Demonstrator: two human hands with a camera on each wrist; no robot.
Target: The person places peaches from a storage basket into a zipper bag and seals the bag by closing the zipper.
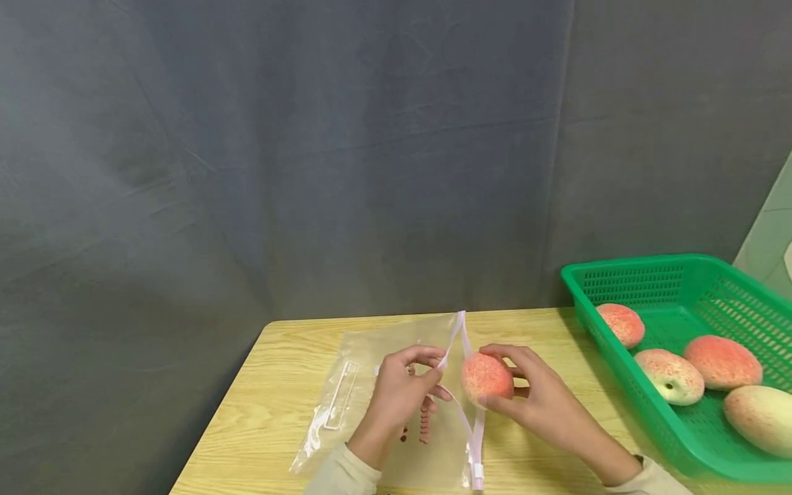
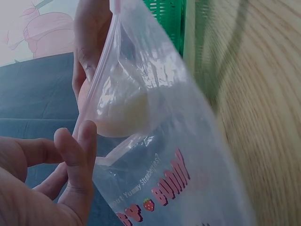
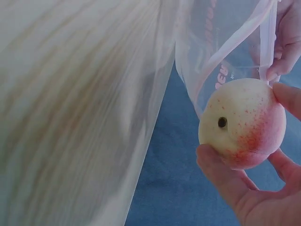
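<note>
A clear zip bag [image 1: 365,412] with a pink-edged opening and red printed letters lies on the table, its mouth spread apart toward the right. My left hand [image 1: 405,385] pinches one edge of that mouth between thumb and fingers. In my right hand [image 1: 541,399] is a red and cream peach [image 1: 487,378], gripped with the thumb on one side and fingers on the other. The peach [image 3: 244,122] sits right at the bag's opening, its stem hollow showing in the right wrist view. Through the film, the left wrist view shows the peach's pale side [image 2: 122,106].
A green plastic basket [image 1: 625,375] stands at the right with several peaches in it, one of them a reddish peach [image 1: 722,362]. The wooden table [image 1: 241,412] ends at a grey cloth [image 1: 402,172] behind. A white slider [image 1: 478,471] sits at the bag's near corner.
</note>
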